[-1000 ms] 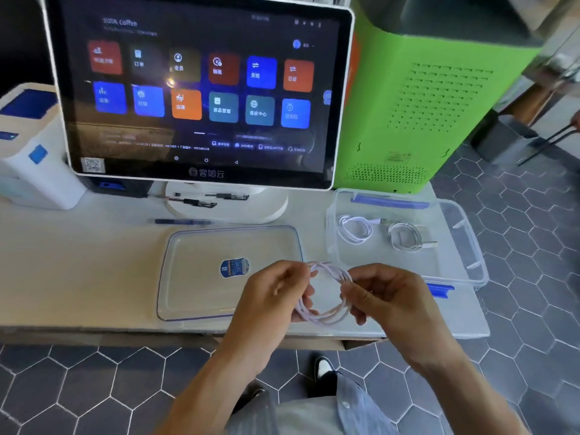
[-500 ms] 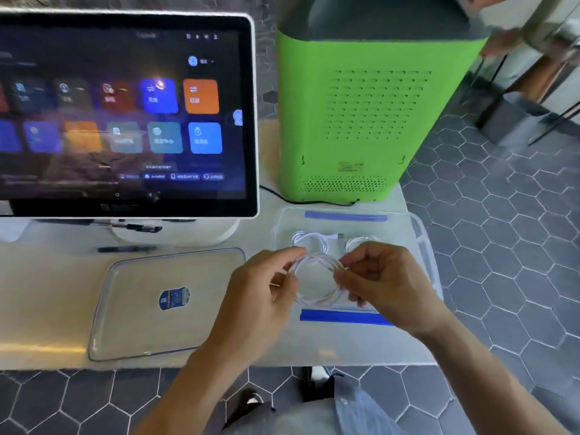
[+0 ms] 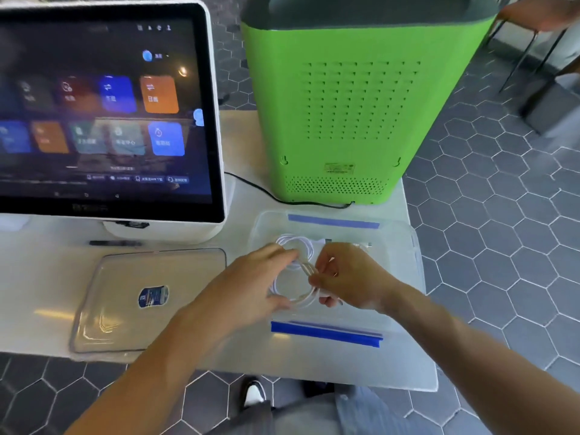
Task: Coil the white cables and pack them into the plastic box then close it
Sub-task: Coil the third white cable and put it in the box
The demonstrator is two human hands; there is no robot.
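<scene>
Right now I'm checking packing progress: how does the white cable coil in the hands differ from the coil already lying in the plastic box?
The held coil is pinched by the left hand and right hand above the plastic box; the packed coil lies free on the box floor, farther from the person. The held coil shows nearly whole; the packed coil is partly hidden behind the fingers. Both are white cables wound into round loops.
</scene>
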